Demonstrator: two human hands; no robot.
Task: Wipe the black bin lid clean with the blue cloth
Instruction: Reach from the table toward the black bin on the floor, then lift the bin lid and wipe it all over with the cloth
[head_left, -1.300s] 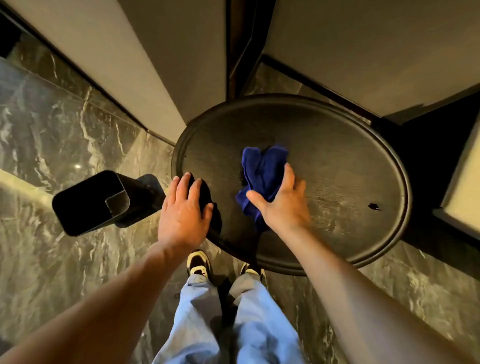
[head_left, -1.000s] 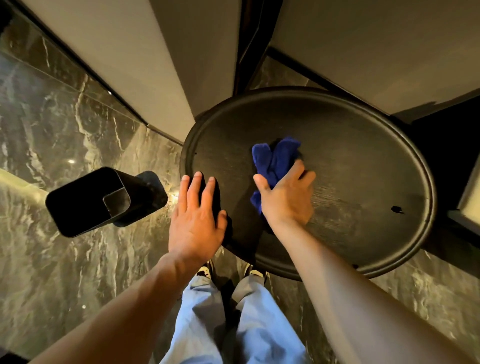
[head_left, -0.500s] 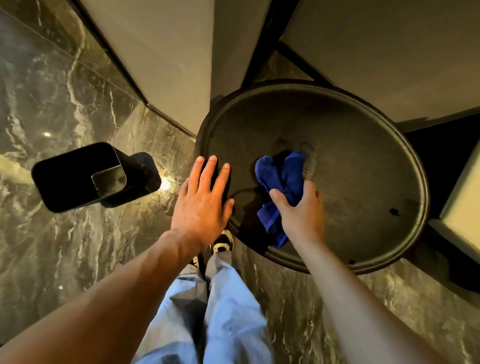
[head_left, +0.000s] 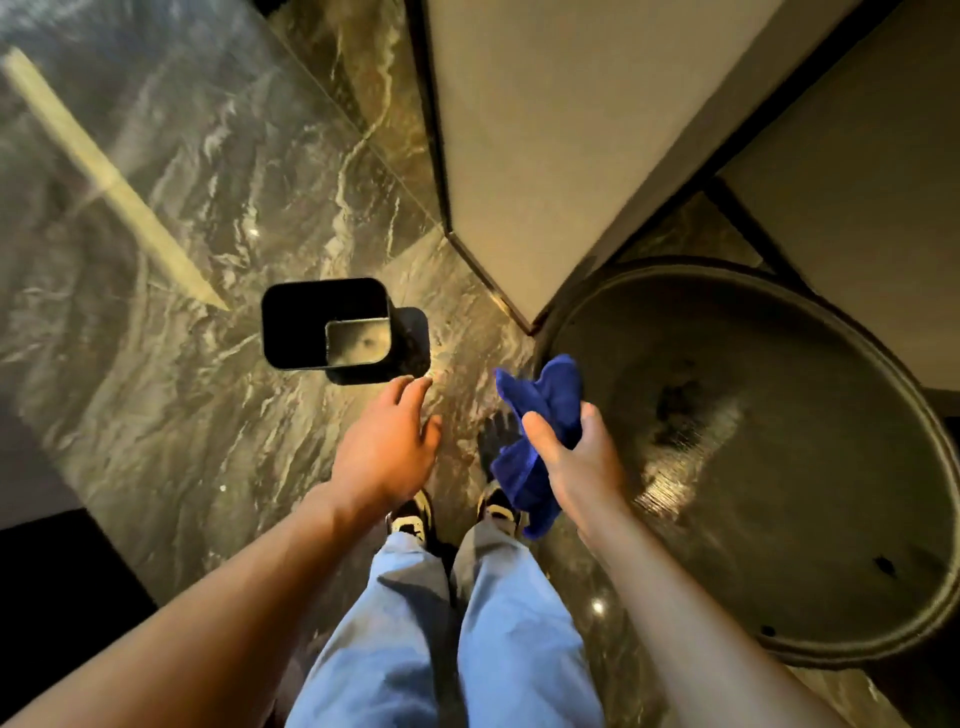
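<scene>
Both hands off round dark tray-like top (head_left: 779, 467) since earlier frame; right hand (head_left: 582, 462) clutches bunched soft blue cloth (head_left: 540, 415), left hand (head_left: 384, 457) open, empty, reaching toward small black square bin (head_left: 311, 322) on marble floor (head_left: 182, 389) left of top; lid probably light, rigid, slick: steady by rim

A small black square bin (head_left: 332, 325) stands open on the dark marble floor (head_left: 182, 364). Beige wall panels (head_left: 561, 130) rise beyond. Light blue trousers (head_left: 447, 639) and black-and-white shoes (head_left: 413, 517) show below.

Dark marble floor (head_left: 218, 171), small black bin (head_left: 332, 325), round black lid (head_left: 779, 467), two shoes (head_left: 415, 514)
</scene>
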